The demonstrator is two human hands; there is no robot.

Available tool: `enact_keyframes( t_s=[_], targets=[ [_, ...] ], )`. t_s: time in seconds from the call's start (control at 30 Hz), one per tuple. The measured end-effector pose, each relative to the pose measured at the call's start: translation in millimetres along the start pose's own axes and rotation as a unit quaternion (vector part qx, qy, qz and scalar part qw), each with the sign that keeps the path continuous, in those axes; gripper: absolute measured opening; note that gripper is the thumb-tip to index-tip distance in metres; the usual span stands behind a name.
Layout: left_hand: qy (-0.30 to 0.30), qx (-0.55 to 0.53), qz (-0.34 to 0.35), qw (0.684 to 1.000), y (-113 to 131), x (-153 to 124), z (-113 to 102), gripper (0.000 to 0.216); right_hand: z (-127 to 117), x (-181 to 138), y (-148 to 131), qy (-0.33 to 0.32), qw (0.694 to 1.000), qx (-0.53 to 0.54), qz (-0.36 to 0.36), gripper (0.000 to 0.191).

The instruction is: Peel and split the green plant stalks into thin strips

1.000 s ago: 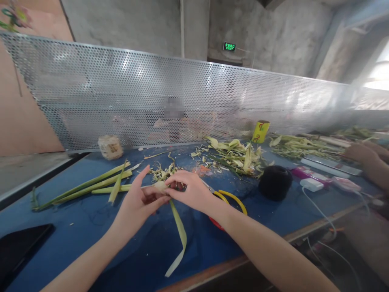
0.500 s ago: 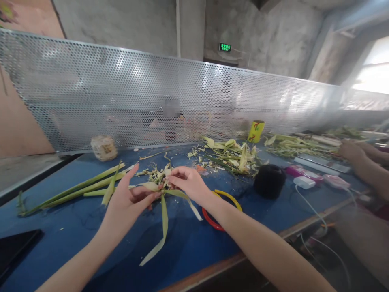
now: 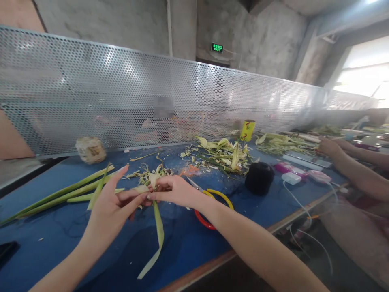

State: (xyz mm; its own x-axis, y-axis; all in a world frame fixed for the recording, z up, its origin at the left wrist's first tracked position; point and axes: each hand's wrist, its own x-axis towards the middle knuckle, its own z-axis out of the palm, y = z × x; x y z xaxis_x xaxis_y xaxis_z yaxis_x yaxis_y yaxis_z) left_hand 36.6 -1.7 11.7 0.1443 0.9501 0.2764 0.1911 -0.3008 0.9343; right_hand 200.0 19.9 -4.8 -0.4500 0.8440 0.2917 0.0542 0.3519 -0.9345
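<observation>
My left hand (image 3: 117,207) and my right hand (image 3: 176,190) meet over the blue table, their fingertips close together. Both pinch a pale green leaf strip (image 3: 158,225), which looks like corn husk. Its long end hangs down toward the table's front and curls to the left. Part of the strip is hidden behind my fingers. A heap of shredded plant scraps (image 3: 147,174) lies just behind my hands. Scissors with red and yellow handles (image 3: 223,196) rest by my right forearm, which covers part of them. Long green stalks (image 3: 65,194) lie to the left of my left hand.
A black thread spool (image 3: 259,178), a pile of husks (image 3: 223,152) and a yellow can (image 3: 247,130) stand to the right. A wrapped roll (image 3: 90,150) sits back left. Behind runs a perforated metal screen (image 3: 121,97). Another person's arm (image 3: 349,156) works at far right.
My view has shifted slightly right. My right hand has drawn in against the left fingertips. The strip end that lay out to the right no longer shows there; the scissors' blades now show.
</observation>
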Motion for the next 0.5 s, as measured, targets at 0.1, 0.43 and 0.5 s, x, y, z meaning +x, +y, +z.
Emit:
enact_keyframes(
  t_s=[0.1, 0.43, 0.5],
  targets=[
    [0.006, -0.003, -0.01, 1.0, 1.8, -2.1, 1.1, 0.091, -0.5, 1.2, 1.5, -0.012, 1.0, 0.025, 0.007, 0.018],
    [0.032, -0.032, 0.027, 0.999, 2.6, -4.1, 3.1, 0.091, 2.6, 3.6, 11.4, -0.031, 0.996, 0.077, 0.031, 0.024],
    [0.019, -0.032, 0.025, 0.999, 3.1, -4.0, 3.0, 0.09, 3.2, 3.7, 11.1, -0.018, 0.997, 0.064, 0.029, 0.027]
  ],
)
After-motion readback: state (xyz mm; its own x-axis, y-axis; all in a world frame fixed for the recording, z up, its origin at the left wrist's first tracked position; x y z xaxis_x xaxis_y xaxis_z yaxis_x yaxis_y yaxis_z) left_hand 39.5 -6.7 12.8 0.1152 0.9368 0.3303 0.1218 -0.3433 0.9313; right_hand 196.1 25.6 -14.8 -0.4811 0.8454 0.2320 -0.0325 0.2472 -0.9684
